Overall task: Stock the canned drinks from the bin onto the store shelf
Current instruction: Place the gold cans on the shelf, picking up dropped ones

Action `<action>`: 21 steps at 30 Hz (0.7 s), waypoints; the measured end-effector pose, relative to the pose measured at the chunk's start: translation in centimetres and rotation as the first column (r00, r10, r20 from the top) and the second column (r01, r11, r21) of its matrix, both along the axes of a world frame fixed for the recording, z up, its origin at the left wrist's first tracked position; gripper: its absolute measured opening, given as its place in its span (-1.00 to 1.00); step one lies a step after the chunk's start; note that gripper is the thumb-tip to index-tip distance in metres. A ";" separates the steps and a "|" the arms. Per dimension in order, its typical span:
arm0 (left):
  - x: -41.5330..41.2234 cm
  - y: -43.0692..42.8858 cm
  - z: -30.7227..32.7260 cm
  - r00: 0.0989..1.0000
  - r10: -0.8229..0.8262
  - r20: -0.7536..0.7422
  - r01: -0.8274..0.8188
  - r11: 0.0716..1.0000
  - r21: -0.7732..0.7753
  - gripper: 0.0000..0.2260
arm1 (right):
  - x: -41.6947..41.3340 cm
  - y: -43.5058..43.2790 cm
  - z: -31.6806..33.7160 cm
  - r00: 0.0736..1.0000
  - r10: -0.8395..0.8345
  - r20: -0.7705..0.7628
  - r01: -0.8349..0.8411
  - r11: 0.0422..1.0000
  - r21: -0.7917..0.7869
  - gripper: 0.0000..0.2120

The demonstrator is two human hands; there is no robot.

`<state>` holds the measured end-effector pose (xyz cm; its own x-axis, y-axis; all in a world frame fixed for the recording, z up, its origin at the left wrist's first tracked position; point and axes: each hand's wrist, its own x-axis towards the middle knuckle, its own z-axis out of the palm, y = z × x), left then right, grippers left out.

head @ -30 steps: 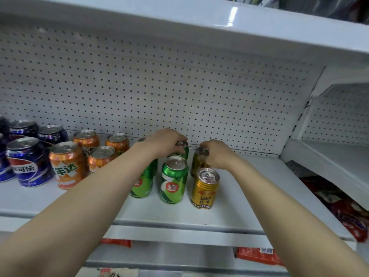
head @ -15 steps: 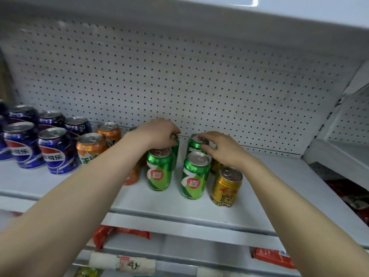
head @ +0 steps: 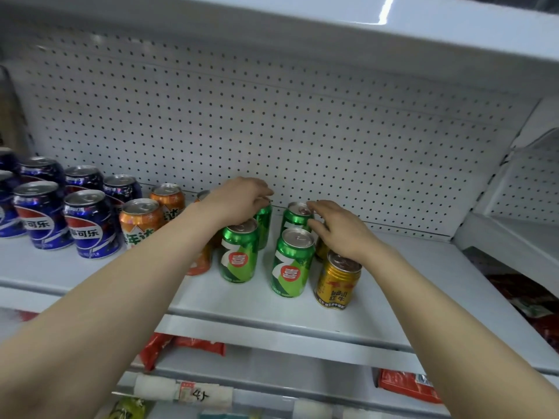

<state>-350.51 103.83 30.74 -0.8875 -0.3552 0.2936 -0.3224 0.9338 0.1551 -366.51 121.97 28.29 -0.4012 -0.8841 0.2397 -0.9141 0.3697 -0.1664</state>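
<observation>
**Squaring the green cans on the shelf**

Our left hand [head: 239, 201] cups the far-left green can [head: 263, 220]; our right hand [head: 338, 228], fingers loosely spread, touches the far-right green can [head: 298, 214]. Rigid, smooth, probably heavy: we'd grip their sides. The shelf [head: 242, 300] holds them mid-row.

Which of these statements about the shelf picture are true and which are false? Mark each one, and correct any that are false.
1. The left hand rests on top of a rear green can. True.
2. The gold can at the front stands left of the front green cans. False: it stands to their right.
3. The blue cans are grouped at the left end of the shelf. True.
4. The right hand is lifting a blue can. False: it is beside a rear green can, among the green and gold cans.
5. The orange cans lie on their sides. False: they stand upright.
</observation>
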 end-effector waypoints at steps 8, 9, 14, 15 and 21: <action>4.9 6.9 0.2 0.989 -0.019 -0.148 -0.017 0.971 -0.239 -0.65 | 1.3 5.9 1.1 0.971 0.098 -0.218 -0.111 0.993 -0.050 -0.50; 5.5 8.1 0.0 0.989 -0.020 -0.148 -0.021 0.963 -0.269 -0.65 | 1.6 6.9 1.1 0.963 0.116 -0.241 -0.132 0.990 -0.052 -0.50; 8.9 15.3 -2.2 0.983 -0.015 -0.180 -0.043 0.949 -0.313 -0.60 | 3.3 12.7 -0.6 0.918 0.223 -0.328 -0.254 0.966 -0.055 -0.44; 9.7 16.7 -3.1 0.985 -0.013 -0.175 -0.041 0.952 -0.304 -0.57 | 3.8 14.0 -1.3 0.908 0.246 -0.340 -0.282 0.958 -0.059 -0.43; 14.8 25.3 -10.2 0.987 0.047 -0.153 -0.086 0.963 -0.256 -0.61 | 7.1 21.9 -7.7 0.873 0.349 -0.339 -0.405 0.908 -0.107 -0.51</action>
